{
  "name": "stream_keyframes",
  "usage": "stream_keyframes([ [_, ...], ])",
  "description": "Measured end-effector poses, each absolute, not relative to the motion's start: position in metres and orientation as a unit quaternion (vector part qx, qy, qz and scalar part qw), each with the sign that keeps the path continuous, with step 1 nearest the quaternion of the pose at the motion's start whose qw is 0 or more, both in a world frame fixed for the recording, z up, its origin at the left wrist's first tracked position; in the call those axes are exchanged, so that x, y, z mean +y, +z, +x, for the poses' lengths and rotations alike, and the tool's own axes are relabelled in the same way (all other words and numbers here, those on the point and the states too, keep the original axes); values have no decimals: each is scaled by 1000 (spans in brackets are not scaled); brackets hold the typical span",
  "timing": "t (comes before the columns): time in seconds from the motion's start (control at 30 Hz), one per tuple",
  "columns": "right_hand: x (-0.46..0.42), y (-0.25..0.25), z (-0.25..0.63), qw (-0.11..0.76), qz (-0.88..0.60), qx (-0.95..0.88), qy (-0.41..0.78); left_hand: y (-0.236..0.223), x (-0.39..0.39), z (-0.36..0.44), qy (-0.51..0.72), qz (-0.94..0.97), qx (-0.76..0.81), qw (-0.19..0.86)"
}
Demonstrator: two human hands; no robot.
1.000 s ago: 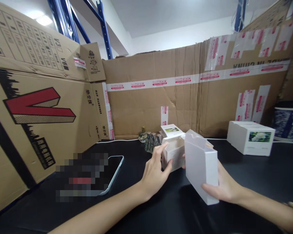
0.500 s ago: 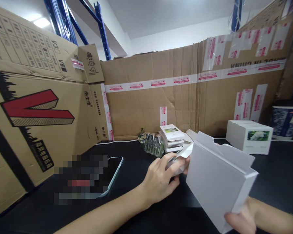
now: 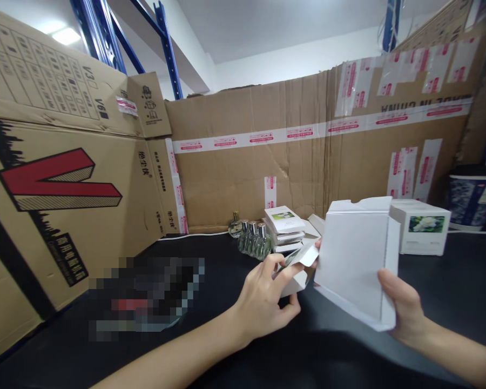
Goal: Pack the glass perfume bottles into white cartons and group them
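My right hand point(image 3: 403, 305) grips a plain white carton point(image 3: 356, 262) by its lower right corner and holds it upright over the black table point(image 3: 243, 356), top flap open. My left hand point(image 3: 269, 297) is closed in a pinch on a small white box point(image 3: 297, 267) with loose flaps, just left of the carton. Right behind these lies a stack of flat white packets point(image 3: 285, 224) with a flower picture. Several small glass bottles point(image 3: 253, 240) with silver caps stand beside the stack.
Large brown cardboard boxes point(image 3: 65, 178) wall the table on the left and cardboard sheets point(image 3: 308, 156) close the back. A white flower-printed box point(image 3: 423, 227) and a blue-patterned container point(image 3: 472, 202) stand at the right. A blurred flat device point(image 3: 146, 294) lies at the left.
My right hand has swung the white carton upright and moved it back and to the left, nearer the small box. My left hand stays pinched on the small box.
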State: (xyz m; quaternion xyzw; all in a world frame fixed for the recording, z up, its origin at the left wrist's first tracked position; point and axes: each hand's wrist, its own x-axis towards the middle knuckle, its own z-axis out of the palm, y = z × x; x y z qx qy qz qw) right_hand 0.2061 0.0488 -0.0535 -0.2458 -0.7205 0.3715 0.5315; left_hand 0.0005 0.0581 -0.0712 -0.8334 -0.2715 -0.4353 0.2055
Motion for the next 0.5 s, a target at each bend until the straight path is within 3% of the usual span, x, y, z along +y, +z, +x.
stream_keyframes([
  [0.1, 52, -56, 207, 555, -190, -647, 487, -69, 58, 0, -425, -838, -262, 221],
  [0.5, 59, -59, 205, 558, -169, -548, 600, -65, 56, -1, -392, -835, -310, 232],
])
